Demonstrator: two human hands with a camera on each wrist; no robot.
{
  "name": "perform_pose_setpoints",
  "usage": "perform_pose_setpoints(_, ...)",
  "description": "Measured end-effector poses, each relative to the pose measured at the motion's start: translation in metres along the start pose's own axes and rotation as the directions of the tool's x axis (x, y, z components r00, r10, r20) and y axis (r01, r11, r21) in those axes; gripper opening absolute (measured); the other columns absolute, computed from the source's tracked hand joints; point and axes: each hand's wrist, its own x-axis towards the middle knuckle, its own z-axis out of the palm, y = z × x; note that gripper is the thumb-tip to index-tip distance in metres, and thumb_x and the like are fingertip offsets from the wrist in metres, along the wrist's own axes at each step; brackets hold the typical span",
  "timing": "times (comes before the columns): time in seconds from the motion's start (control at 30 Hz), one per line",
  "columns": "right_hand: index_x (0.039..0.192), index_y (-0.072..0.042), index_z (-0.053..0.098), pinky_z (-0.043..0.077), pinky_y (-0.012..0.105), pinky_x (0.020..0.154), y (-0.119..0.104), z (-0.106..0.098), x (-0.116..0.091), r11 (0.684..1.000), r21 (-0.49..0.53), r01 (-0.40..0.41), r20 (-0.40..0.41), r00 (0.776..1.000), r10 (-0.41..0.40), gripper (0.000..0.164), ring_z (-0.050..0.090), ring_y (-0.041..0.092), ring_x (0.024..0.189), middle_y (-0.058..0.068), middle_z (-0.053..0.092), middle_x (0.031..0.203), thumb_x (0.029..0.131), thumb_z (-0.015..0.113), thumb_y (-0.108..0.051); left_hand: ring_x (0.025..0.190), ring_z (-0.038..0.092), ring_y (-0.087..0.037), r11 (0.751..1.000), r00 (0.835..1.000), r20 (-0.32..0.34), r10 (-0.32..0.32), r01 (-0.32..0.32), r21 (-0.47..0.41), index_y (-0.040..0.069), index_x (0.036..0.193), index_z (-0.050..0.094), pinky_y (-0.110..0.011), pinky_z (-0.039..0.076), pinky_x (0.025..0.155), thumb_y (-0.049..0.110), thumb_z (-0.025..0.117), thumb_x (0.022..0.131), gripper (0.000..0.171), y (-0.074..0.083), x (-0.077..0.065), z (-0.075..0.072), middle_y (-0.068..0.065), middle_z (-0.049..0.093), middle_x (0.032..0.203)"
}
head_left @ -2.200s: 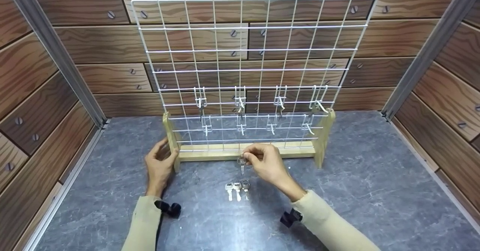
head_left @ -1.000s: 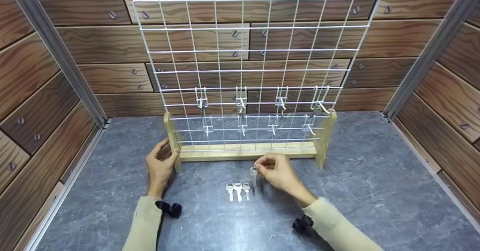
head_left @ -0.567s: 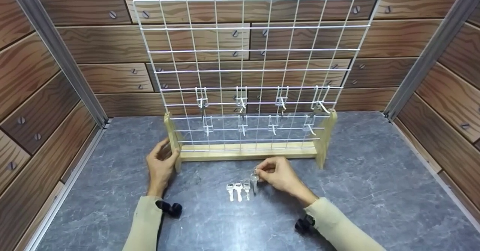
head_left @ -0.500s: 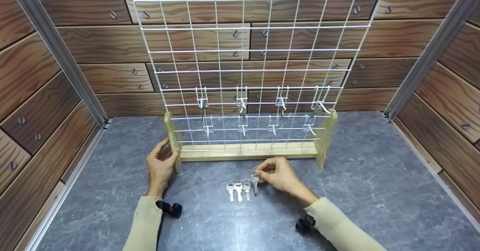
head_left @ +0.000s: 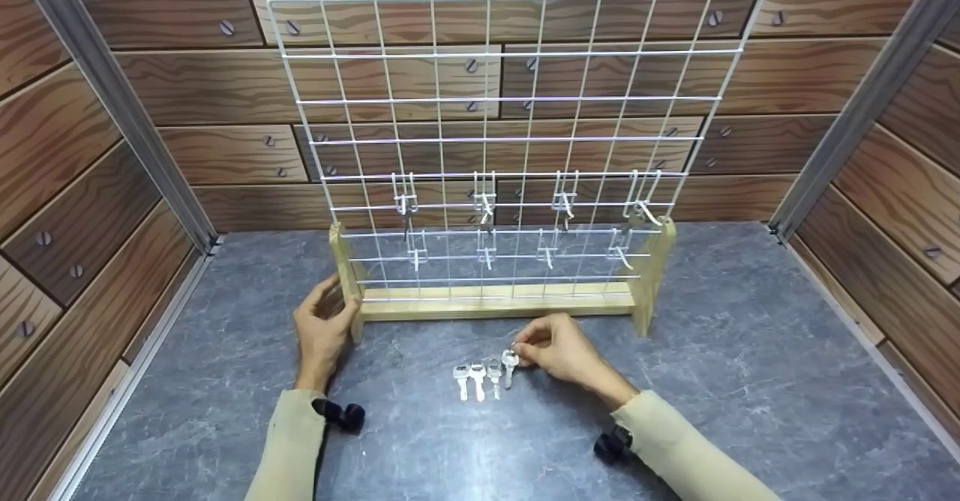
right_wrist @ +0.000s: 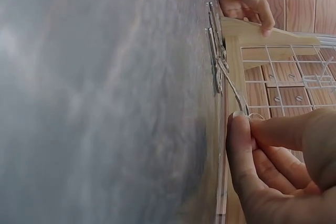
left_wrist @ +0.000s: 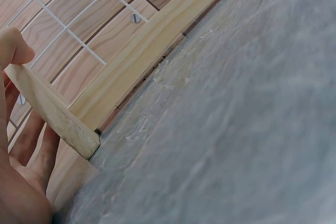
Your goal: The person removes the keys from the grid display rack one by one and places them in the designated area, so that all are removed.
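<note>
My right hand pinches the ring end of a silver key between thumb and forefinger. The key's blade slants down to the tabletop in the right wrist view, where the pinching fingertips show close up. Just left of it, three more silver keys lie in a row. My left hand grips the left wooden upright of a white wire grid rack. In the left wrist view the thumb is over the upright's edge and the fingers are behind it.
Two rows of white wire hooks are on the lower grid; keys hang from some upper hooks. A wooden rail joins the rack's uprights at the bottom. Wood-patterned walls enclose the grey marbled table at the back and sides.
The right hand has moved right and down from the rack's bottom rail, bringing its key down to the table beside the other three. The left hand has stayed on the upright.
</note>
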Motion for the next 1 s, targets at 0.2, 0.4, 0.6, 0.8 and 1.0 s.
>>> perform_pose_setpoints(0.2,0.096,0.005,0.077,0.057,0.019,0.053,-0.001,-0.002,0.0,0.996,-0.083,0.016,0.023,1.0,-0.014,0.004,0.074,0.017,0.068,0.015,0.078,0.084,0.091,0.076,0.006,0.102,0.074,-0.009,1.0,1.0,0.0,0.006,-0.006,-0.001,-0.011,0.133,0.067,-0.02,0.063,0.089,-0.014,0.075,0.087,0.047,0.0,0.001,0.001,-0.037,0.068,0.131)
perform_pose_setpoints(0.4,0.091,-0.001,0.079,0.056,0.019,0.052,-0.004,-0.002,0.0,0.988,-0.154,0.023,0.052,0.999,-0.015,0.007,0.071,0.014,0.065,0.008,0.077,0.079,0.09,0.077,0.005,0.101,0.074,-0.006,1.0,1.0,-0.004,0.015,-0.015,-0.005,-0.012,0.132,0.067,-0.019,0.063,0.089,-0.014,0.076,0.086,0.047,0.0,0.001,0.001,-0.037,0.068,0.13)
perform_pose_setpoints(0.6,0.089,-0.004,0.08,0.059,0.022,0.056,-0.006,-0.002,0.0,0.969,-0.239,0.055,0.093,0.995,-0.033,0.008,0.069,0.012,0.065,0.005,0.076,0.077,0.09,0.077,0.004,0.102,0.074,-0.005,1.0,1.0,-0.005,0.017,-0.017,-0.018,-0.012,0.131,0.068,-0.02,0.062,0.092,-0.014,0.077,0.086,0.047,0.0,-0.001,0.001,-0.038,0.068,0.129)
perform_pose_setpoints(0.8,0.089,-0.004,0.079,0.06,0.021,0.059,-0.011,-0.001,0.001,0.949,-0.304,0.087,0.129,0.99,-0.05,0.009,0.066,0.01,0.065,0.004,0.076,0.077,0.091,0.076,0.004,0.102,0.074,-0.005,1.0,1.0,-0.012,0.016,-0.016,-0.015,-0.013,0.131,0.067,-0.02,0.062,0.093,-0.014,0.077,0.085,0.046,-0.001,0.0,0.001,-0.039,0.068,0.128)
perform_pose_setpoints(1.0,0.087,-0.004,0.08,0.059,0.021,0.061,-0.015,0.0,0.002,0.914,-0.372,0.165,0.164,0.98,-0.11,0.011,0.064,0.009,0.066,0.001,0.075,0.075,0.091,0.075,0.005,0.101,0.074,-0.01,1.0,1.0,-0.003,-0.009,0.008,-0.024,-0.013,0.131,0.067,-0.02,0.063,0.09,-0.014,0.076,0.086,0.046,0.0,0.001,0.001,-0.039,0.067,0.129)
